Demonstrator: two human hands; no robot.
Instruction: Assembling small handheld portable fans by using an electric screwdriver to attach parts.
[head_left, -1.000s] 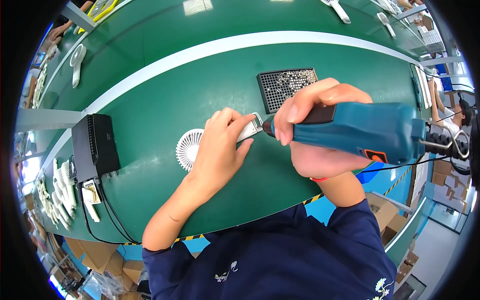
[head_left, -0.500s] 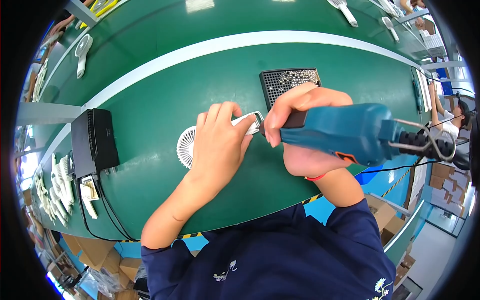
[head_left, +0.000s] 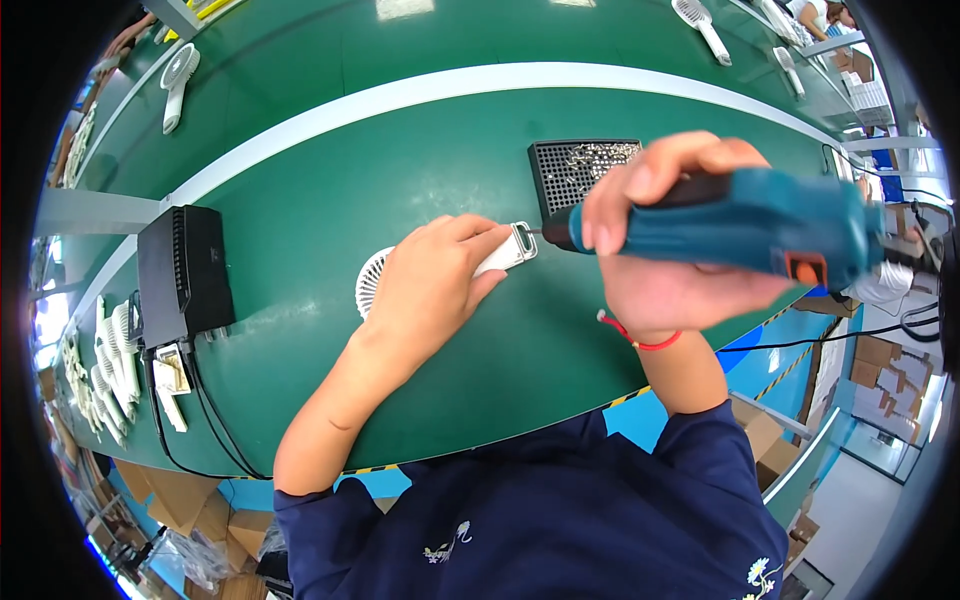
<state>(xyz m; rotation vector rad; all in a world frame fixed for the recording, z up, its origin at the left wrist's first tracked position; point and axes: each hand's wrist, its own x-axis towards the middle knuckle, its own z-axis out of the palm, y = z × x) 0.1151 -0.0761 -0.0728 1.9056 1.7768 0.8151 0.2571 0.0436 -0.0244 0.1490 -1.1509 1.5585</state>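
A white handheld fan [head_left: 509, 252] lies on the green table, its round grille to the left and its handle end to the right. My left hand [head_left: 425, 270] is closed over its middle and hides much of it. In my right hand [head_left: 665, 290] is a teal electric screwdriver [head_left: 740, 222], held almost level with its dark nose toward the fan. The thin bit reaches the handle's open end; whether it sits on a screw I cannot tell. Just behind the screwdriver's nose stands a black perforated screw tray [head_left: 555, 185], with many small screws at its far side.
A black box [head_left: 185, 270] with cables stands at the left, with several white fans [head_left: 120, 350] beside it. Across the white divider strip [head_left: 480, 78] lie more fans [head_left: 178, 88]. The screwdriver's cord runs off right. Cardboard boxes [head_left: 200, 510] sit below the table.
My right hand and the screwdriver have shifted right and drawn back a little, uncovering the fan's handle end and the bit. My left hand still holds the fan in nearly the same place.
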